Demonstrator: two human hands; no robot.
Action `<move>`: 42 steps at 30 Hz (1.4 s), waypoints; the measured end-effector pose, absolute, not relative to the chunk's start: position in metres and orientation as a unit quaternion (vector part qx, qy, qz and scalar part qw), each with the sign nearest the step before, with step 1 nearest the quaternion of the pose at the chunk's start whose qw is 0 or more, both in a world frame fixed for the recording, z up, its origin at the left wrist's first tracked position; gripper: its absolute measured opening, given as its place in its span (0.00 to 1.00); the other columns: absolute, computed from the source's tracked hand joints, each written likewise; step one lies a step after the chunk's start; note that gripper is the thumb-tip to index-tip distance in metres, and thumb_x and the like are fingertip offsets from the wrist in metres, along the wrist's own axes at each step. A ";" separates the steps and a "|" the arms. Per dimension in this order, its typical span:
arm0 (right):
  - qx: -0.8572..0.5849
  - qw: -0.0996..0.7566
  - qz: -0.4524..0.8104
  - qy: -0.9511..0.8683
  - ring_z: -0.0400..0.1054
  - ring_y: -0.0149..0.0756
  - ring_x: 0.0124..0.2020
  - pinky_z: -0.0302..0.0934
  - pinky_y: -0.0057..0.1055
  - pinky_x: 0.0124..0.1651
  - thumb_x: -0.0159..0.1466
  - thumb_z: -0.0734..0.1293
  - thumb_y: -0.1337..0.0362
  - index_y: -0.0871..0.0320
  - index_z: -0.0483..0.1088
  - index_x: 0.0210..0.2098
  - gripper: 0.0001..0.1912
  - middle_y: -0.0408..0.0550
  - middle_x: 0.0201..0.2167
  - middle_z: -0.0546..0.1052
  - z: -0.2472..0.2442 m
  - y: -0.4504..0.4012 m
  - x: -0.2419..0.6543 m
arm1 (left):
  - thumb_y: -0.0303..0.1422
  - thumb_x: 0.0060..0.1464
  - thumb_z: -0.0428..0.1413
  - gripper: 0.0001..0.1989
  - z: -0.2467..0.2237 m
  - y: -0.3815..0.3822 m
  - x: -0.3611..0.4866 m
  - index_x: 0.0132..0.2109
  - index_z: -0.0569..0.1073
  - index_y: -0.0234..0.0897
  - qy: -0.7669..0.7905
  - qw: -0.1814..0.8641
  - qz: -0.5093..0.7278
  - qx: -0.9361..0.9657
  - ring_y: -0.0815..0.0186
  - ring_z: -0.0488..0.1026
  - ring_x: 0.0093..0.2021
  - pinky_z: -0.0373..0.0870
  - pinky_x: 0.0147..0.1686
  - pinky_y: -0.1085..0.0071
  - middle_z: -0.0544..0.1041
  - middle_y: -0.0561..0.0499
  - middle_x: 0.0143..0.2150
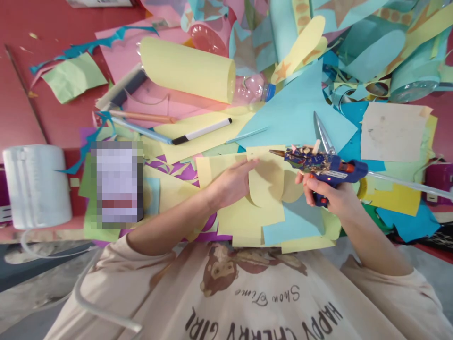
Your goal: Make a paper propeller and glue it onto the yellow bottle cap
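Note:
My right hand (329, 191) is wrapped round the handle of a dark blue glue gun (325, 165). Bits of paper and dried glue coat its front, and its nozzle points left, above a pale yellow paper piece (267, 177) with a rounded lower end. At that piece's left edge, my left hand (235, 184) is closed on the paper, the fingers partly hidden. More yellow sheets (244, 217) and a light blue sheet (293, 224) lie beneath. Just behind the glue gun, scissors (322, 132) show their blades.
A bottle wrapped in yellow paper (187, 71) lies at the back. A black-and-white marker (203, 131) rests in front of it. To the left are a phone (118, 184) and a white corded case (37, 186). Decorated blue bottles (414, 71) stand at back right.

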State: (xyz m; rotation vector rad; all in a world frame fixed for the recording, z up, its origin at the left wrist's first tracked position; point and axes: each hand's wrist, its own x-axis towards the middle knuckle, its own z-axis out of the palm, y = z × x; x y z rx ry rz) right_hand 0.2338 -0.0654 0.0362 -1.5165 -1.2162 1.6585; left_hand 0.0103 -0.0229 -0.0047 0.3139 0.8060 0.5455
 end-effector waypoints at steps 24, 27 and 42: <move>-0.633 0.198 0.586 -0.465 0.64 0.30 0.16 0.57 0.30 0.23 0.58 0.69 0.48 0.55 0.69 0.27 0.17 0.40 0.13 0.69 0.031 -0.049 0.210 | 0.32 0.54 0.57 0.08 -0.010 -0.029 0.017 0.40 0.77 0.35 0.374 0.857 0.309 0.173 0.53 0.75 0.53 0.68 0.55 0.55 0.81 0.47 0.42; -0.633 0.192 0.589 -0.464 0.64 0.30 0.16 0.57 0.29 0.23 0.58 0.69 0.48 0.56 0.69 0.26 0.18 0.40 0.13 0.69 0.031 -0.049 0.209 | 0.32 0.53 0.58 0.08 -0.010 -0.029 0.017 0.39 0.77 0.34 0.375 0.856 0.311 0.172 0.53 0.75 0.52 0.68 0.55 0.55 0.81 0.47 0.41; -0.635 0.183 0.579 -0.477 0.63 0.28 0.16 0.57 0.29 0.23 0.60 0.67 0.47 0.56 0.68 0.23 0.20 0.40 0.13 0.70 0.027 -0.050 0.215 | 0.32 0.53 0.59 0.07 -0.009 -0.029 0.017 0.39 0.77 0.35 0.391 0.851 0.307 0.170 0.53 0.75 0.53 0.69 0.55 0.56 0.81 0.47 0.42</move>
